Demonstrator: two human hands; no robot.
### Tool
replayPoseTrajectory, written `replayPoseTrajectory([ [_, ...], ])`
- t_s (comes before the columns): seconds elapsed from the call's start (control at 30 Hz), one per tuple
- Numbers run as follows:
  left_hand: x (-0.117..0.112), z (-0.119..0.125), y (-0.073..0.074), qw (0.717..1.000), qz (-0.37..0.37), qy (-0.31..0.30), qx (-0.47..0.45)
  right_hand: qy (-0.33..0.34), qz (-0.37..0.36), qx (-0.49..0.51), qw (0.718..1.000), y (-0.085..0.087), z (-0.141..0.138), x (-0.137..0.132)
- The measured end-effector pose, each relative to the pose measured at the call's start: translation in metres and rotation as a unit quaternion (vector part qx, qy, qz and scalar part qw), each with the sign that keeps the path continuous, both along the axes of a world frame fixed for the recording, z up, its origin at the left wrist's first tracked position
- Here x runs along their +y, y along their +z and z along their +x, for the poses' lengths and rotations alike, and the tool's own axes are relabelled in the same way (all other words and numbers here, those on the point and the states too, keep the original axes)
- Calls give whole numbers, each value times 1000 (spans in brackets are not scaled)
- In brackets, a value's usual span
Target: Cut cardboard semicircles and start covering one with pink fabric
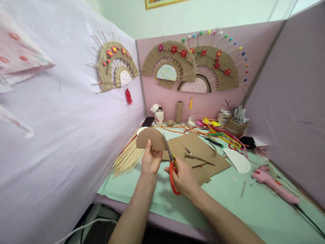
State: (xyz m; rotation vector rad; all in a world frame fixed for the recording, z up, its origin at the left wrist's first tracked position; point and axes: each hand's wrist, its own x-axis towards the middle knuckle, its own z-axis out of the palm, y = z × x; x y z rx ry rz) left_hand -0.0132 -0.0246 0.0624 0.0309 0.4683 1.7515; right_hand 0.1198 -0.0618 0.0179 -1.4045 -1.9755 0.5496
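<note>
My left hand holds a brown cardboard half-circle upright, thumb on its near face, the other fingers behind it. A white rounded edge shows behind its upper left. In my right hand is a pair of scissors with orange handles. Their blades point up, right beside the cardboard's right edge; whether they touch it I cannot tell. Below and behind the scissors, a larger brown cardboard sheet lies on the table, with twigs and a pen on it.
Thin wooden sticks lie fanned at left. A pink glue gun with a black cord rests at right, near a white paper piece. Colourful pipe cleaners, a twine spool and jars line the back. Decorated twine fans hang on the partitions.
</note>
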Motion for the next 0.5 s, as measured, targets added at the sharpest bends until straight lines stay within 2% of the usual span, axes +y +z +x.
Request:
replayPoseTrajectory([
  [0.23,-2,1,1,1000,-11,3,5,-11,13,-29,999,-1,3,0],
  [0.5,-4,-1,4,1000,-3,-1,18,12,14,13,1000,-2,3,3],
])
